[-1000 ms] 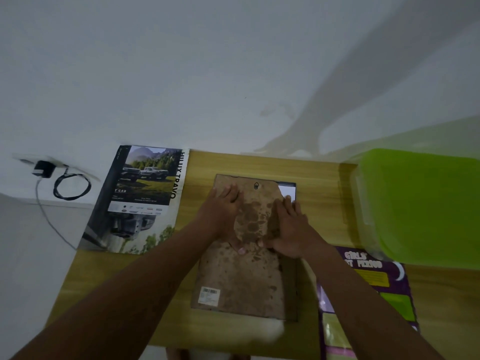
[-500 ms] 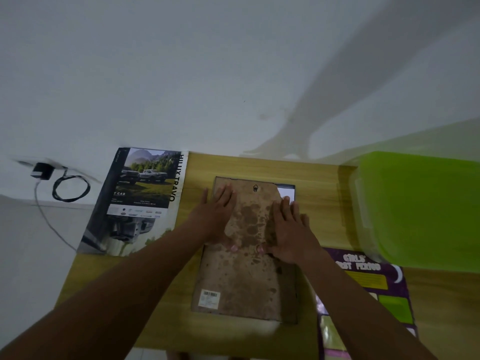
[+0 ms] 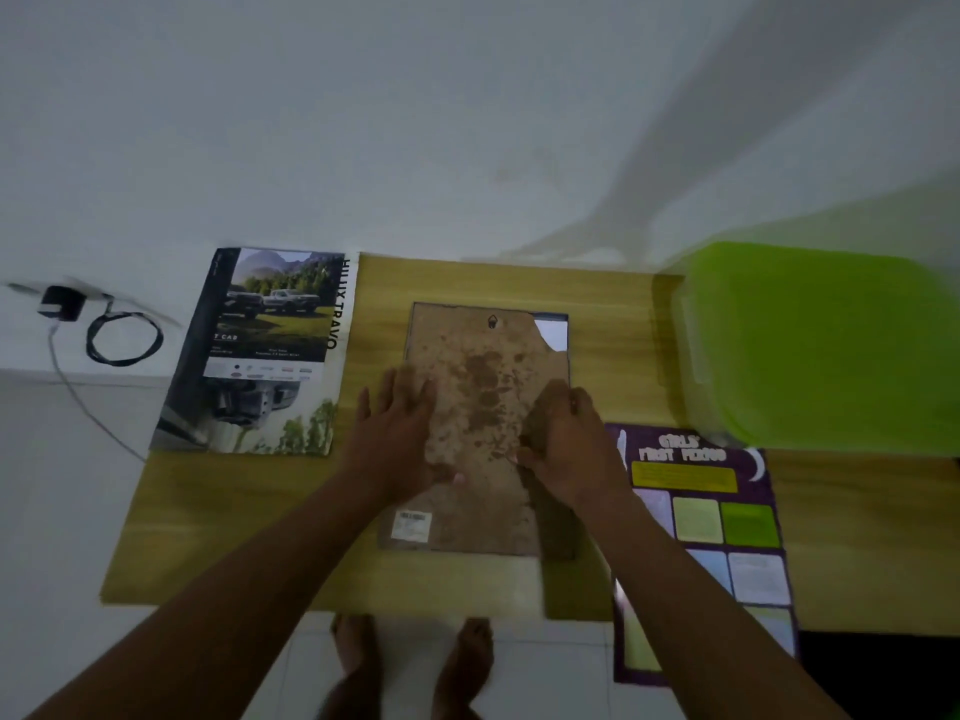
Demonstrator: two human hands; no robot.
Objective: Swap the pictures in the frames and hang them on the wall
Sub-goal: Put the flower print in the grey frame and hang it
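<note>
Frame: one frame (image 3: 563,356) lies face down in the middle of the table (image 3: 234,522), its stained brown backing board (image 3: 488,387) up, the hanger (image 3: 492,320) at the far end.
Backing: it sits inside the frame, with the far right corner torn away and a pale patch (image 3: 553,332) showing through.
Left hand: the left hand (image 3: 400,439) lies flat on the left side of the backing, fingers straight, pressing and grasping nothing.
Right hand: the right hand (image 3: 566,449) is at the right rim of the frame with fingers bent. The blur hides whether they pinch a clip or the board's edge, so I cannot tell.
Pictures: a car poster (image 3: 260,356) lies at the table's far left, hanging off its edge. A purple poster (image 3: 701,511) lies just right of the frame, drooping over the near edge.
Done so far: to my eye, little. The frame is down and turned over, but I cannot tell whether the back is being opened or closed.
Left to do: judging by this, the swap, a second frame I cannot see here, and all the hanging.
Table: light wood, pushed against the wall (image 3: 363,122), with a green plastic box (image 3: 821,345) on its far right.
Room: dim, with the white wall bare above the table and a charger (image 3: 60,304) with a looped cable (image 3: 124,337) at the left. Bare feet (image 3: 358,652) stand on a pale floor (image 3: 545,662).
</note>
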